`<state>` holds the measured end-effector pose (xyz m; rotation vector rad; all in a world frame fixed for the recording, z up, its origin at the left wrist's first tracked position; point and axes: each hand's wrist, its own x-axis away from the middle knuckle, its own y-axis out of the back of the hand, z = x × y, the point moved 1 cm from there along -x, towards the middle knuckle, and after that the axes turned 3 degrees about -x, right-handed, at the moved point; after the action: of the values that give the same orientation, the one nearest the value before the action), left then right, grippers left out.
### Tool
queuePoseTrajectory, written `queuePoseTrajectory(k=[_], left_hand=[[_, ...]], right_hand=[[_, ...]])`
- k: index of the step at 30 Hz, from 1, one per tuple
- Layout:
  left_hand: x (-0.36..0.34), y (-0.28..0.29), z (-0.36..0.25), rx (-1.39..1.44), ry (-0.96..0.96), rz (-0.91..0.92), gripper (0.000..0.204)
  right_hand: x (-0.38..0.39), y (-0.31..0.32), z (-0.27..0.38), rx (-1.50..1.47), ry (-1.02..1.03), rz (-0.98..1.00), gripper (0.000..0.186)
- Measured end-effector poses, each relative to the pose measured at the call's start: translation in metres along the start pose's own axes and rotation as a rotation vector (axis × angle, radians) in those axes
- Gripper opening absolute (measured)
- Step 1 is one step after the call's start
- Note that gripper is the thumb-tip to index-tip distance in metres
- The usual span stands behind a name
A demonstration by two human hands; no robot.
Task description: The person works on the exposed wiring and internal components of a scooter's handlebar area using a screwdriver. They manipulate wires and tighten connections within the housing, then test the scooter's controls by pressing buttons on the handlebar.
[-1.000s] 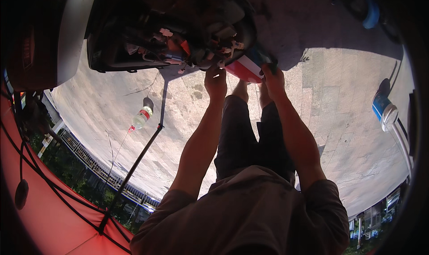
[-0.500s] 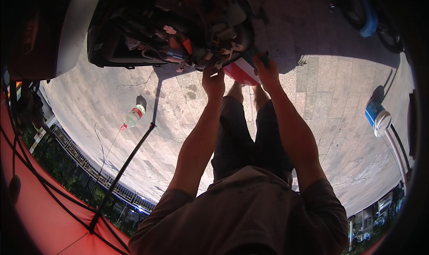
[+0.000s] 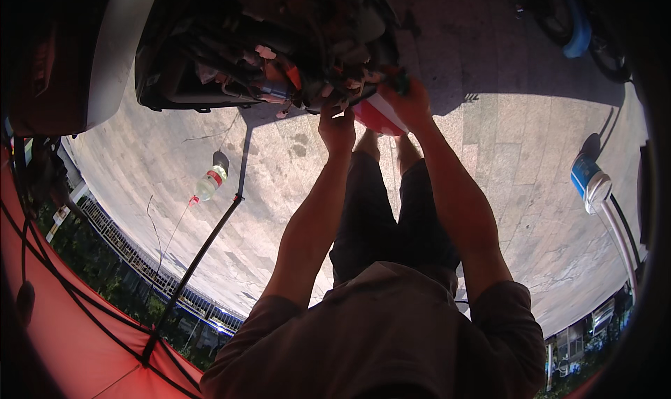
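Grip: right hand (image 3: 411, 105), closed round a dark green object (image 3: 400, 84), mostly hidden. Left hand (image 3: 337, 128), fingers bent at the housing's lower edge; whether anything is held, cannot tell. Black housing (image 3: 185, 100), open, filled with wiring (image 3: 286, 74), just beyond both hands. Red-and-white piece (image 3: 379, 115), between the hands. Farther: clear bottle (image 3: 208, 184), red-banded, left; blue-and-white container (image 3: 588, 179), right.

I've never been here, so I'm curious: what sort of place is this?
Likely an outdoor paved area, perhaps a repair stall: sunlit paving, red canopy-like fabric, and what looks like an opened vehicle shell with exposed wiring connectors.
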<state>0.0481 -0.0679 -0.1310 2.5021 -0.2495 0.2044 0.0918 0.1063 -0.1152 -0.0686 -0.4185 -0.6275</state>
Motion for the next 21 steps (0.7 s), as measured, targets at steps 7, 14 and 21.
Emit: queuePoseTrajectory(k=[7,14,21], left_hand=[[0.006,0.012,-0.016,-0.194,-0.024,-0.132,0.023],[0.014,0.018,-0.084,0.212,0.23,0.091,0.023],[0.002,0.008,-0.114,0.3,0.248,0.104,0.019]], right_hand=[[-0.001,0.001,0.009,-0.068,-0.025,0.092,0.03],[0.008,0.0,0.016,-0.073,0.023,0.084,0.03],[0.017,-0.004,0.011,-0.099,-0.008,0.062,0.029]])
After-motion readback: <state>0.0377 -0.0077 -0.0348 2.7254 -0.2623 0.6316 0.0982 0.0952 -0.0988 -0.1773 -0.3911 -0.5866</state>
